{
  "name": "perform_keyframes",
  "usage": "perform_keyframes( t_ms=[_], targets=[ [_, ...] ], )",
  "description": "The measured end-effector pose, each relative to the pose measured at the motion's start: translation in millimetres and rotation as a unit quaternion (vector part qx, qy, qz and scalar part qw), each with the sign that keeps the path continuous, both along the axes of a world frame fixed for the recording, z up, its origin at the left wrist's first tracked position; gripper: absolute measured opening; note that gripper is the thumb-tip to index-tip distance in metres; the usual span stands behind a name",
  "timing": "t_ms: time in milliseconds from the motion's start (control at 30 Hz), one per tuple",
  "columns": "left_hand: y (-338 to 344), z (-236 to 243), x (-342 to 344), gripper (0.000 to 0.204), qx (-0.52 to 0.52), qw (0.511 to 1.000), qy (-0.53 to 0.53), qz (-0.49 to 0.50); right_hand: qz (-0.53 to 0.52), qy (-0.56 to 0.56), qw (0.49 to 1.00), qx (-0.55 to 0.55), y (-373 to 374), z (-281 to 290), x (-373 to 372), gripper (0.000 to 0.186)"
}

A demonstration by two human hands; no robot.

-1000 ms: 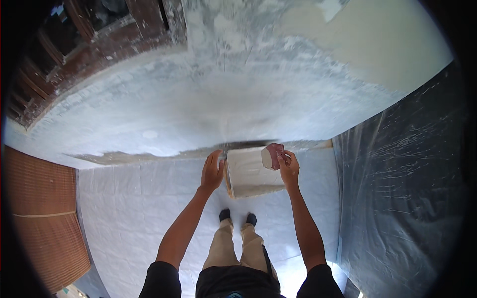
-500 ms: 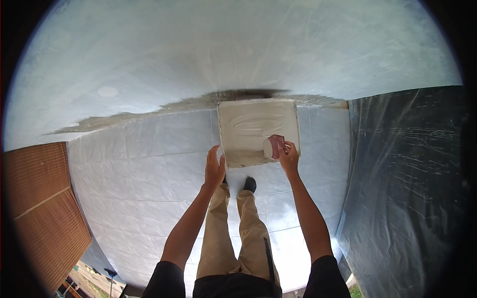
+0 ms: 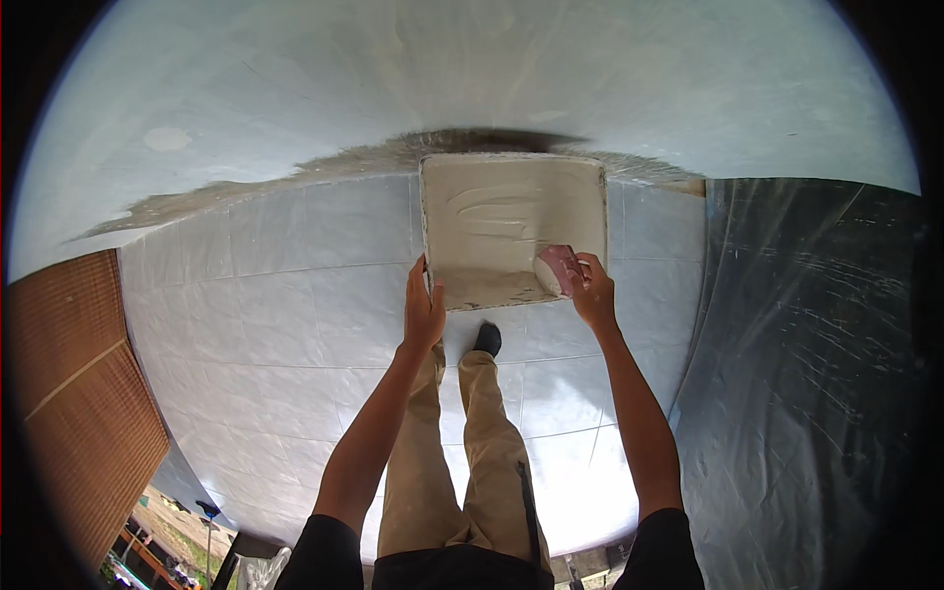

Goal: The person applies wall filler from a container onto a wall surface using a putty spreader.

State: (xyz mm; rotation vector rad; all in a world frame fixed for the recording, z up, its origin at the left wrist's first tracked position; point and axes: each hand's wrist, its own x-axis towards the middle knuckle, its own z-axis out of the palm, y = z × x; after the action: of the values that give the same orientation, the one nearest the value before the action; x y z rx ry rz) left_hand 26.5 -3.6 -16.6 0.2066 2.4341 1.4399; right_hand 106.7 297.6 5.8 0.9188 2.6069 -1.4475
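Observation:
A shallow rectangular tray (image 3: 607, 202) holds wet, beige-grey plaster (image 3: 492, 211) with curved smear marks across its far part. My left hand (image 3: 423, 307) grips the near end of the tray's left rim, fingers outside and thumb toward the inner side. Near the tray's front right corner, my right hand (image 3: 595, 292) pinches a dark red, flat-bladed scraper (image 3: 562, 269). Pale plaster clings to the scraper's left side. Along the near edge the plaster layer looks thinner, with dark specks showing.
A pale blue-grey wall (image 3: 472, 69) rises ahead, with a rough, dark strip at its foot. Grey plastic sheeting (image 3: 285, 315) covers the floor. Dark plastic sheeting (image 3: 796, 334) hangs on the right; a brown ribbed screen (image 3: 84, 383) stands left. My shoe (image 3: 488, 338) is just below the tray.
The tray appears larger and higher in view, with both hands moving along with it. The scraper has turned and shifted slightly right, toward the tray's front right corner.

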Motion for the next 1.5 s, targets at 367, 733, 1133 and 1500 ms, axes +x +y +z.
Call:
perform_keyframes(
  t_ms=[367,733,1133,1500],
  targets=[
    [-4,-6,-1,0.053,0.019,1.0,0.003,0.013,0.208,0.017,0.956,0.208,19,29,-8,0.029],
    [-4,-13,5,0.054,0.029,0.999,-0.007,0.024,0.245,0.055,0.925,0.283,24,40,-2,0.022],
    [-9,-7,7,0.054,0.029,0.999,-0.006,0.013,0.281,0.042,0.923,0.26,27,42,8,0.024],
    [-14,-3,9,0.051,0.028,0.999,-0.017,0.007,0.318,-0.01,0.93,0.183,16,50,-9,0.029]
  ],
)
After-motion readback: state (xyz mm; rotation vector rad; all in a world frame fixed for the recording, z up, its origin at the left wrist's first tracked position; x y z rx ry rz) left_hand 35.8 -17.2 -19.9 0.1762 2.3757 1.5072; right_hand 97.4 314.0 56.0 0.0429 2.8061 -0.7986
